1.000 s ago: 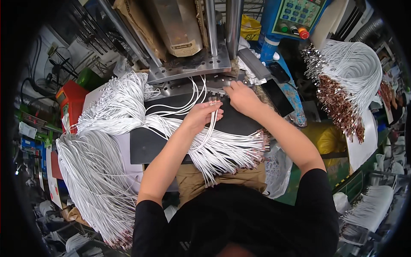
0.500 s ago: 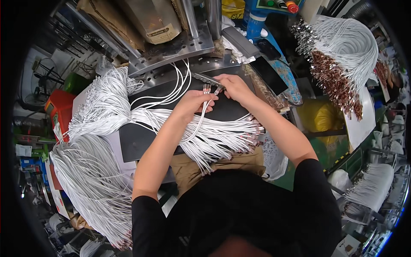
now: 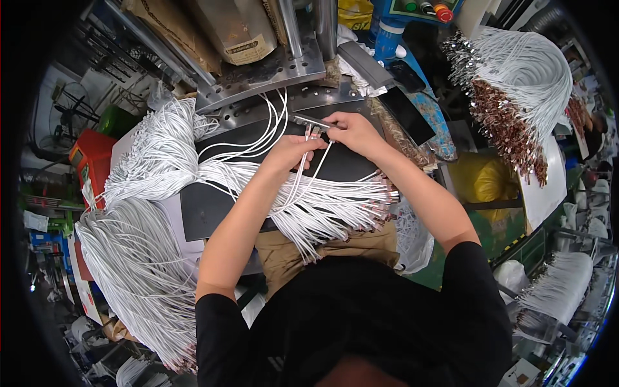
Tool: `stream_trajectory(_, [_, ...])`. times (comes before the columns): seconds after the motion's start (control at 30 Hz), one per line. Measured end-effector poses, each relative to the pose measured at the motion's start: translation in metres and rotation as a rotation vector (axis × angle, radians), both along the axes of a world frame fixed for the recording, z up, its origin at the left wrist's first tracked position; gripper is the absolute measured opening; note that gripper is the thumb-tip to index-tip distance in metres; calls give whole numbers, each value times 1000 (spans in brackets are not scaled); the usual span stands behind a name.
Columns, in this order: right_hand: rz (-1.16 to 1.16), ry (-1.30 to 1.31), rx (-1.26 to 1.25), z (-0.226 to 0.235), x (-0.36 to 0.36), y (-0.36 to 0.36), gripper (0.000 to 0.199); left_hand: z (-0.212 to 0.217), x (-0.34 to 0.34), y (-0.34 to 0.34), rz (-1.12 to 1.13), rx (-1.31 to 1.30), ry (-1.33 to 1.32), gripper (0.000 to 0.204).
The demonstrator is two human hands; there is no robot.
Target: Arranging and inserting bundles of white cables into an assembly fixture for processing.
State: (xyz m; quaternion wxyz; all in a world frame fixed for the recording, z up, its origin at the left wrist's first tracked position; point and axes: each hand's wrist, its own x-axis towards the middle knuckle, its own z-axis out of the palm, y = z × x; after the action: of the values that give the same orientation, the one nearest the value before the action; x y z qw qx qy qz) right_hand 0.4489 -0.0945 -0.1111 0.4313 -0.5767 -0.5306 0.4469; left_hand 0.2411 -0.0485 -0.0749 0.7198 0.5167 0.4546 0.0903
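Nearest, mid-frame, spreads one fan of white cables, too many to count. Just above, the left hand pinches a few clear-ended connectors, exact number unclear. The right hand, the nearer, grips the right end of one grey metal bar; its long axis runs leftward, sloping slightly. Beyond, upper centre-left, is one perforated steel plate.

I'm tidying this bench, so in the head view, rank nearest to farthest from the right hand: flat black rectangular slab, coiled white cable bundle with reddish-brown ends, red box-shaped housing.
1. Flat black rectangular slab: just right of the right hand.
2. Coiled white cable bundle: farther right.
3. Red box-shaped housing: far left.
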Motion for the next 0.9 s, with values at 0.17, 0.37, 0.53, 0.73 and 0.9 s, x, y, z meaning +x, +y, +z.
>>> stream_trajectory(0.17, [9, 12, 8, 0, 1, 1, 37, 0, -1, 0, 7, 10, -58, 22])
stream_trajectory(0.37, [72, -6, 64, -7, 2, 10, 40, 5, -1, 6, -35, -30, -82, 23])
stream_trajectory(0.53, [86, 41, 3, 13, 13, -2, 47, -3, -6, -5, 174, -1, -142, 23])
stream_trajectory(0.73, [38, 87, -96, 32, 17, -11, 48, -7, -12, 8, 64, -7, -146, 26])
stream_trajectory(0.9, [117, 174, -94, 28, 15, -11, 43, -1, -9, 11, 15, -95, -118, 25])
